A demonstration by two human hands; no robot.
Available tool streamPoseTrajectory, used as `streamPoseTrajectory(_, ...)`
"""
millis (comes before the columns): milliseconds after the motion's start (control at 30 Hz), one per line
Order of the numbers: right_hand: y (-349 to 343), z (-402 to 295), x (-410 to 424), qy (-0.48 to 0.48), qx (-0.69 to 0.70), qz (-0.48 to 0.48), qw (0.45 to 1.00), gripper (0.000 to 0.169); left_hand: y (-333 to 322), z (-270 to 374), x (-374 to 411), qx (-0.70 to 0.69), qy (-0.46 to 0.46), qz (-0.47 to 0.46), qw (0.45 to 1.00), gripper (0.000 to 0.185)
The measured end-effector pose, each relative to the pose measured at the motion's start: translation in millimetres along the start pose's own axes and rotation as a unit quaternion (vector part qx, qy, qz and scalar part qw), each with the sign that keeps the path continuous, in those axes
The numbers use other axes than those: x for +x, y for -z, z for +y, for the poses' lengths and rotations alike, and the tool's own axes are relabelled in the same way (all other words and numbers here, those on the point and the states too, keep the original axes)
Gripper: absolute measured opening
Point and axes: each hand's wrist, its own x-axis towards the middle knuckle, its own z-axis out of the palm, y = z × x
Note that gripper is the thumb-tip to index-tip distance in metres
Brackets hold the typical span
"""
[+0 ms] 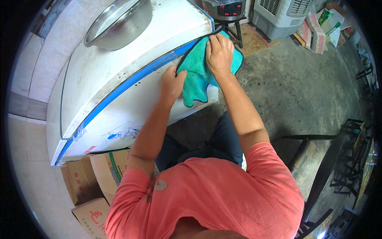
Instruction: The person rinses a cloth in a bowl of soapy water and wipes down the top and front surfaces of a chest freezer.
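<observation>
A green cloth with a dark edging (195, 64) hangs over the front corner of a white chest freezer (98, 77) that has a blue strip along its lid's edge. My left hand (173, 82) grips the cloth's left edge, thumb on top, against the freezer's front. Higher up and to the right, my right hand (220, 53) holds the cloth near the lid's corner, fingers bent over it. Part of the cloth droops between the hands. The fingertips of my left hand are partly hidden. On the lid rests a metal basin (125, 33).
Beyond the freezer's corner, an electric cooker (228, 10) stands on a dark stool (238, 33), with an air cooler (282, 18) to its right. Cardboard boxes (85, 179) lie at lower left. A dark wooden chair (320, 167) stands behind at right. Bags (317, 35) lie at upper right.
</observation>
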Motion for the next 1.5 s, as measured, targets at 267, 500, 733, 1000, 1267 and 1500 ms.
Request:
streamPoseTrajectory(267, 19, -13, 5, 0.084, -0.077, -0.098, 0.989, 0.028, -15, -20, -15, -0.086, 0.096, -0.021, 0.991, 0.022)
streamPoseTrajectory(500, 11, -33, -3, 0.023, -0.065, -0.116, 0.991, 0.035, -14, -14, -31, -0.091, 0.114, -0.051, 0.988, 0.022)
streamPoseTrajectory(733, 11, -17, 2, 0.075, -0.057, -0.103, 0.990, 0.035, 1, -28, -42, -0.101, 0.126, -0.028, 0.986, 0.020)
streamPoseTrajectory(1000, 3, -50, -14, 0.090, 0.012, -0.138, 0.986, 0.037, 10, -59, -48, -0.096, 0.131, -0.005, 0.987, 0.020)
streamPoseTrajectory(1267, -5, -64, -21, 0.107, 0.055, -0.086, 0.989, 0.039, 1, -72, -49, -0.138, 0.084, 0.008, 0.987, 0.026)
streamPoseTrajectory(1500, 1, -55, -21, 0.063, -0.043, -0.128, 0.989, 0.046, 22, -64, -63, -0.145, 0.114, -0.010, 0.983, 0.022)
